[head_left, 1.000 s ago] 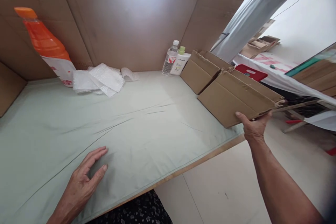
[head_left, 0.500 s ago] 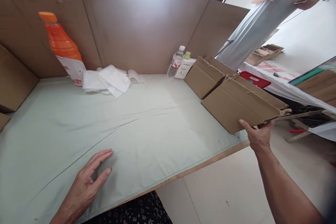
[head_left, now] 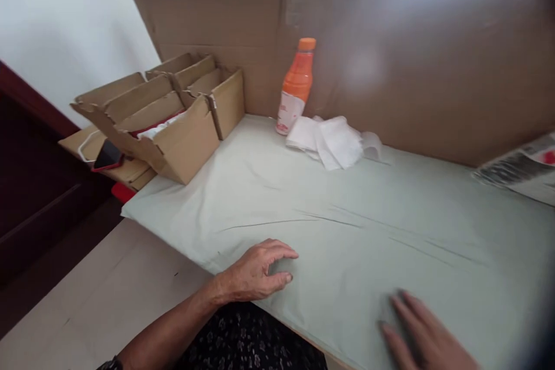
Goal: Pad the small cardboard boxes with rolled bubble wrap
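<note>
Plainly, neither hand had hold of anything. The left hand [head_left: 255, 270] rested on the pale cloth of the bench [head_left: 347, 225] near its front edge, fingers loosely curled and empty. The right hand [head_left: 427, 338] lay flat at the near right, fingers spread on the cloth; it was blurred, so how firmly it pressed I could not tell.

Nearest to them among the things was the heap of white bubble wrap [head_left: 332, 141], which lay far across the bench against the cardboard screen [head_left: 390, 69], well apart from both hands and roughly midway between them in line. An orange bottle [head_left: 297, 85] stood upright just beside the wrap on its left, touching or nearly so.

The open cardboard boxes [head_left: 173, 115] sat at the far left corner, their long sides running from near-left to far-right. The left hand was clearly the nearer to them, with bare cloth between. A phone [head_left: 107, 155] lay on a flap at the boxes' left.
</note>
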Demonstrator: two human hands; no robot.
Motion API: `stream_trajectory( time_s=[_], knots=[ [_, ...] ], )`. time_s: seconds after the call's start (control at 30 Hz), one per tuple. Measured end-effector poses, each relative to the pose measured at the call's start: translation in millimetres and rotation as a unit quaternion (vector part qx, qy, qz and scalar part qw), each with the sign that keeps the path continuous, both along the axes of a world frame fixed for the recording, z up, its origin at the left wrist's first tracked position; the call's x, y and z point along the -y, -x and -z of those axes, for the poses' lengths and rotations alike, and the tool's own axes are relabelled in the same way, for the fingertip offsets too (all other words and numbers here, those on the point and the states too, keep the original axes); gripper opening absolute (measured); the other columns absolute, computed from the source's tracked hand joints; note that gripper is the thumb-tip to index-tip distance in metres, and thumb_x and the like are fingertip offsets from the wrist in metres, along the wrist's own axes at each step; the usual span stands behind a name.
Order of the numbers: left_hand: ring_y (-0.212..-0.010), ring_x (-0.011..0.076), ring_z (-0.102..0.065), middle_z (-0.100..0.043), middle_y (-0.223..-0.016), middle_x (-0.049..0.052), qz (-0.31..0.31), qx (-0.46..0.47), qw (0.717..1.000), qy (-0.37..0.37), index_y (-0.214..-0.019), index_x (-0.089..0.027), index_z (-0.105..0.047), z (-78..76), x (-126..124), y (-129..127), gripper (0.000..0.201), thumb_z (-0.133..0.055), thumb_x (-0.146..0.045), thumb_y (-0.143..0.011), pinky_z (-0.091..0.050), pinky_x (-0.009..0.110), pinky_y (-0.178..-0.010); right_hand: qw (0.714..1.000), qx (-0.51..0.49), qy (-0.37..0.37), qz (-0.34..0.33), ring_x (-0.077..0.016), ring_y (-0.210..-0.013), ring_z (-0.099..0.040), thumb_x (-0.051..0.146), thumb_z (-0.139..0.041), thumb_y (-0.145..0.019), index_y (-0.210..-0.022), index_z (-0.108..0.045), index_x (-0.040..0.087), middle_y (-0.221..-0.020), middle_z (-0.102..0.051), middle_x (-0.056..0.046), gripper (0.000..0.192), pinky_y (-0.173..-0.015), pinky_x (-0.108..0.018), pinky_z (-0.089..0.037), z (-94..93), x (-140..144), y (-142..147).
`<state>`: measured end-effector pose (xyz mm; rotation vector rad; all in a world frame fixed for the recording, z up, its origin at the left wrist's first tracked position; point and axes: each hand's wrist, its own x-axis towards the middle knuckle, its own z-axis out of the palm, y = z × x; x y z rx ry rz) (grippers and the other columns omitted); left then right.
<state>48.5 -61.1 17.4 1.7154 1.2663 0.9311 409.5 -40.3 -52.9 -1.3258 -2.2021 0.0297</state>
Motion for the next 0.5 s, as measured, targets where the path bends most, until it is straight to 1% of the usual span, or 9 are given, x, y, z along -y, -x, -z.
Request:
stream_trajectory(
  time_s=[0.07,0.13,0.17,0.23,0.27,0.3,0.33,0.4,0.5],
  knots=[
    [-0.121,0.0248,-0.066,-0.071,-0.129,0.010,-0.073,-0.025,0.996,-0.039,-0.122,-0.024,-0.072,-4.3,3,27,0.038,-0.062,-0.022,-0.086,-0.053,0.043,-0.106,0.988,0.056,-0.049,-0.136,-0.0351,-0.117,-0.067,0.042,-0.058,-0.090,-0.134,-0.063,0.027,-0.136,-0.067,-0.013,0.046,-0.088,-0.050,-0.057,-4.3,0,67],
    [-0.128,0.0270,-0.061,-0.065,-0.137,0.013,-0.222,-0.085,0.965,-0.112,-0.123,-0.022,-0.071,-16.5,4,65,0.036,-0.060,-0.024,-0.089,-0.049,0.047,-0.110,0.960,0.092,-0.037,-0.261,-0.0320,-0.126,-0.064,0.038,-0.062,-0.089,-0.138,-0.062,0.026,-0.144,-0.062,-0.009,0.050,-0.093,-0.046,-0.057,-12.1,7,123],
    [-0.132,0.0285,-0.057,-0.062,-0.139,0.015,-0.307,-0.125,0.930,-0.160,-0.124,-0.021,-0.070,-25.9,4,86,0.036,-0.060,-0.025,-0.089,-0.046,0.049,-0.113,0.948,0.096,-0.032,-0.301,-0.0308,-0.128,-0.063,0.036,-0.064,-0.088,-0.136,-0.063,0.026,-0.145,-0.061,-0.008,0.050,-0.095,-0.045,-0.057,-15.5,10,144],
    [-0.139,0.0321,-0.049,-0.057,-0.143,0.017,-0.440,-0.209,0.832,-0.265,-0.127,-0.017,-0.066,-48.9,0,129,0.040,-0.062,-0.026,-0.088,-0.036,0.055,-0.119,0.937,0.085,-0.027,-0.339,-0.0298,-0.129,-0.062,0.031,-0.066,-0.086,-0.131,-0.066,0.024,-0.145,-0.062,-0.007,0.046,-0.096,-0.044,-0.057,-18.5,15,169],
    [-0.145,0.0335,-0.042,-0.053,-0.147,0.017,-0.481,-0.243,0.787,-0.299,-0.129,-0.017,-0.064,-60.8,-4,148,0.044,-0.065,-0.025,-0.086,-0.030,0.056,-0.122,0.937,0.075,-0.027,-0.341,-0.0296,-0.128,-0.063,0.030,-0.066,-0.086,-0.130,-0.067,0.024,-0.144,-0.062,-0.008,0.044,-0.095,-0.043,-0.058,-18.0,16,174],
    [-0.149,0.0346,-0.035,-0.048,-0.152,0.016,-0.507,-0.270,0.755,-0.316,-0.132,-0.016,-0.061,-71.7,-9,166,0.049,-0.067,-0.025,-0.085,-0.024,0.057,-0.125,0.938,0.065,-0.026,-0.338,-0.0294,-0.128,-0.063,0.029,-0.067,-0.086,-0.129,-0.067,0.023,-0.143,-0.063,-0.008,0.044,-0.094,-0.043,-0.058,-16.3,16,176],
    [-0.153,0.0349,-0.028,-0.044,-0.155,0.014,-0.520,-0.291,0.738,-0.317,-0.134,-0.017,-0.060,-80.7,-15,181,0.051,-0.068,-0.025,-0.084,-0.020,0.057,-0.126,0.940,0.056,-0.027,-0.335,-0.0292,-0.128,-0.063,0.028,-0.067,-0.086,-0.129,-0.067,0.022,-0.141,-0.064,-0.009,0.043,-0.094,-0.042,-0.059,-14.0,15,176],
    [-0.155,0.0354,-0.022,-0.043,-0.157,0.010,-0.526,-0.315,0.734,-0.292,-0.126,-0.017,-0.064,-91.1,-30,203,0.042,-0.067,-0.025,-0.085,-0.016,0.057,-0.126,0.943,0.041,-0.033,-0.330,-0.0287,-0.126,-0.064,0.026,-0.066,-0.087,-0.129,-0.066,0.021,-0.139,-0.066,-0.010,0.042,-0.093,-0.042,-0.060,-9.5,13,172],
    [-0.151,0.0379,-0.032,-0.054,-0.147,0.012,-0.517,-0.322,0.755,-0.244,-0.095,-0.015,-0.071,-90.5,-50,220,0.015,-0.063,-0.017,-0.082,-0.022,0.061,-0.123,0.945,0.032,-0.033,-0.323,-0.0289,-0.124,-0.066,0.026,-0.065,-0.088,-0.129,-0.065,0.022,-0.137,-0.067,-0.010,0.041,-0.092,-0.041,-0.061,-6.5,12,169]
  ],
)
